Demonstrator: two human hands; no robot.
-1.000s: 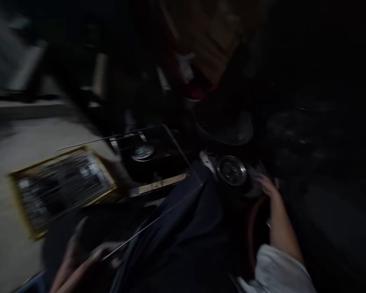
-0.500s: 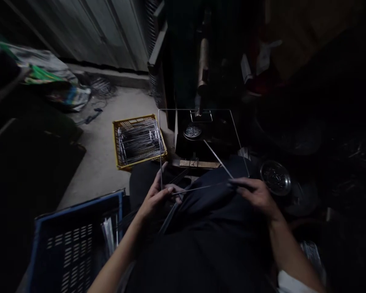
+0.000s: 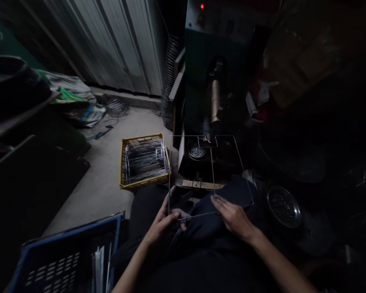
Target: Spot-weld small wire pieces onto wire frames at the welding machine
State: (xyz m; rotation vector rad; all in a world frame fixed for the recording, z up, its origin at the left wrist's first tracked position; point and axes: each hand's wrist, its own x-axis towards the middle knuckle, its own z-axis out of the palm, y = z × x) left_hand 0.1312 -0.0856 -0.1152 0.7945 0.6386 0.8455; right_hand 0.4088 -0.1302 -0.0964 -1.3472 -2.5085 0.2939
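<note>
A rectangular wire frame (image 3: pixel 170 175) is held level above my lap, its far side at the tip of a machine's copper-coloured rod (image 3: pixel 215 99). My left hand (image 3: pixel 166 215) grips the frame's near left corner, thumb on top. In my right hand (image 3: pixel 233 215) the fingers pinch a straight metal rod (image 3: pixel 212 171), which points away from me across the frame. The rod's far end reaches a small wire rectangle (image 3: pixel 216 142) at the frame's far side, under the machine's tip. Whether rod and rectangle touch, I cannot tell.
A yellow crate (image 3: pixel 121 162) full of wire frames stands on the floor ahead left. Nearer, a blue crate (image 3: pixel 22 256) holds metal strips. A small dish (image 3: pixel 197 152) of metal bits lies below the machine tip, and a metal bowl (image 3: pixel 283 207) is at my right.
The rod in my right hand has swung from slanting to nearly straight ahead, its far end moving to the machine tip. My right hand has moved left. The camera view has tilted up.
</note>
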